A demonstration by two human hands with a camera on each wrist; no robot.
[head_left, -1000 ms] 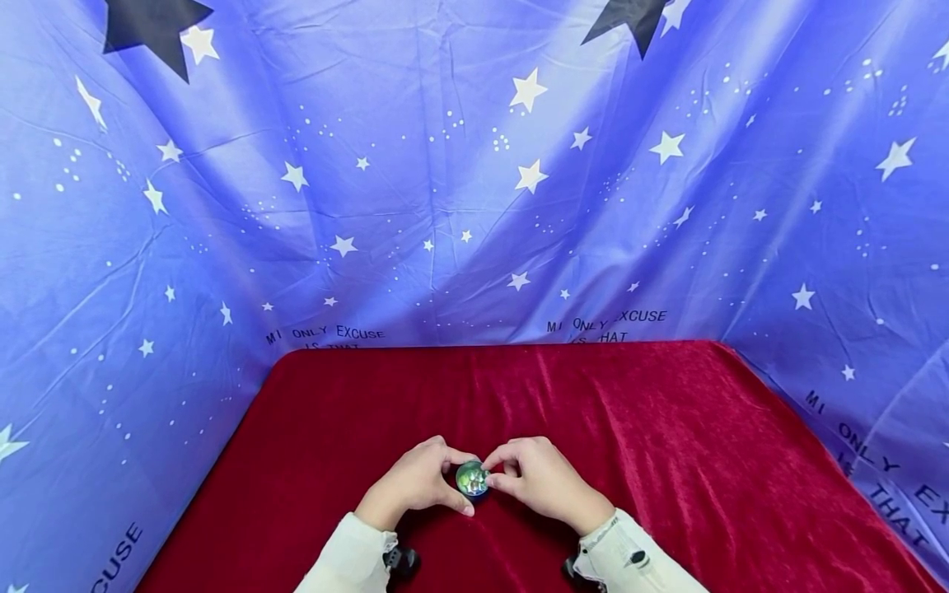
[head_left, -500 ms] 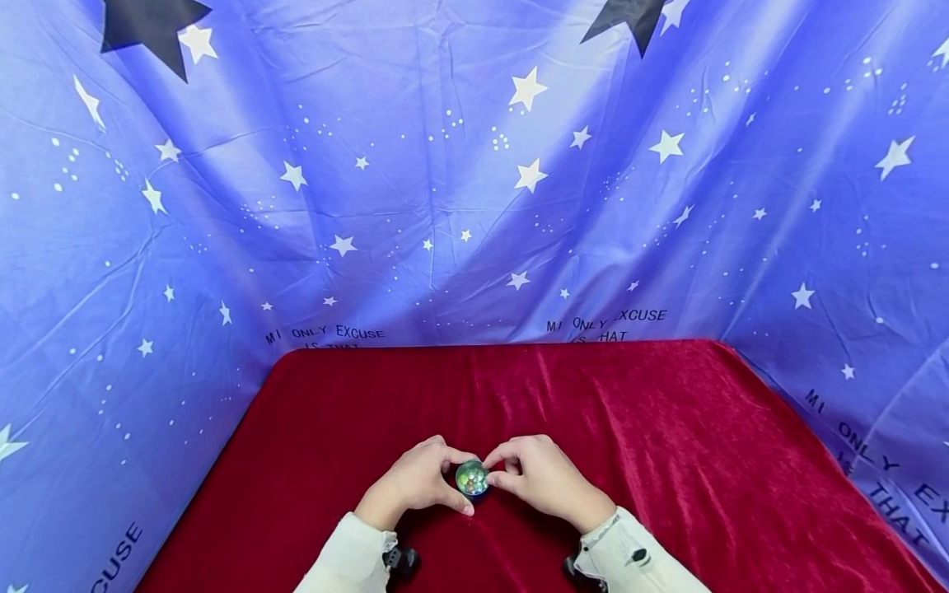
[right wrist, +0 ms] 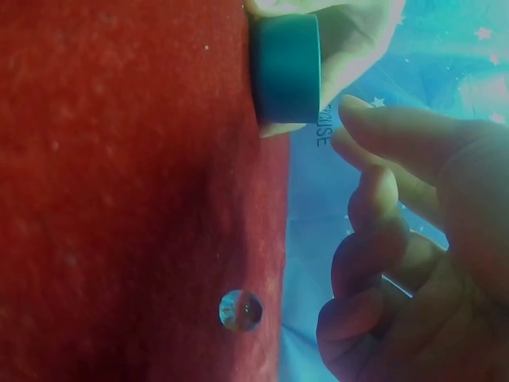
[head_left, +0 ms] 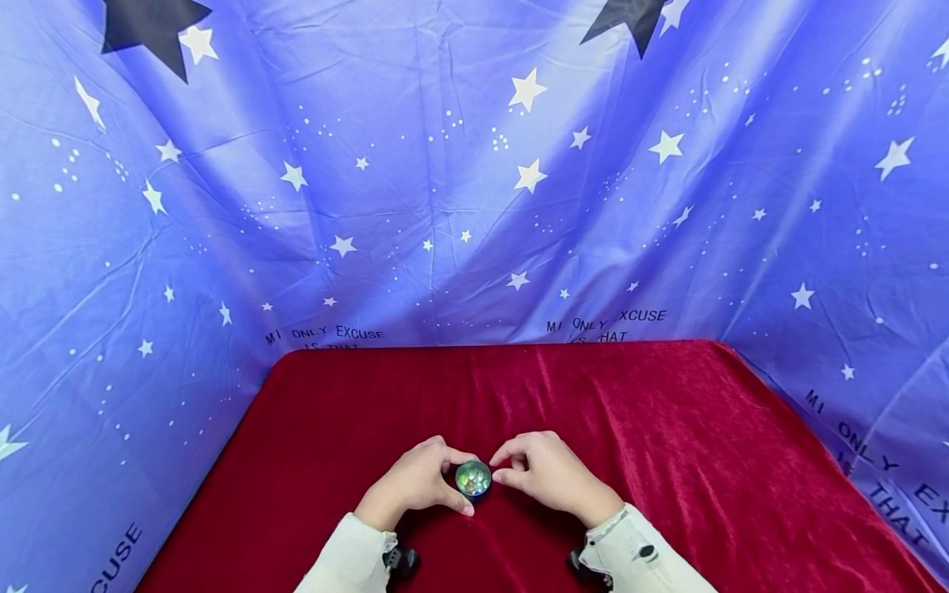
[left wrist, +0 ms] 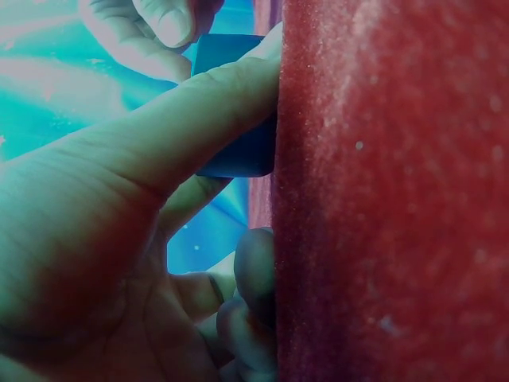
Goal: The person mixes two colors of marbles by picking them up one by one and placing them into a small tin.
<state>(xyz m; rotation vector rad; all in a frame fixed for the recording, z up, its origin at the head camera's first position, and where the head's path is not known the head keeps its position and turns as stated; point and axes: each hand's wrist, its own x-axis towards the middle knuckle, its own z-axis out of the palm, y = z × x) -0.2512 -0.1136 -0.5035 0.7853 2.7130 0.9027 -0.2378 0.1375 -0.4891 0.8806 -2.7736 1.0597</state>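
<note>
A small round dark dish (head_left: 473, 478) with several shiny glass beads in it stands on the red velvet cloth (head_left: 667, 428). My left hand (head_left: 454, 483) grips the dish from its left side, thumb and fingers curled round its wall (left wrist: 238, 151). Just right of the dish is my right hand (head_left: 500, 468), its fingers loosely curled and a small gap away, with nothing between them. In the right wrist view the dish (right wrist: 286, 68) shows as a teal cylinder, and one clear glass marble (right wrist: 240, 310) lies on the cloth beneath my right hand (right wrist: 374, 151). That marble is hidden in the head view.
The red cloth covers a table whose far edge (head_left: 497, 346) meets a blue star-printed fabric backdrop (head_left: 474, 165), which also hangs on both sides. Both white sleeves (head_left: 348, 560) come in from the near edge.
My right hand has drawn slightly up and to the right, its fingertips coming off the dish. The left hand and the dish have stayed put.
</note>
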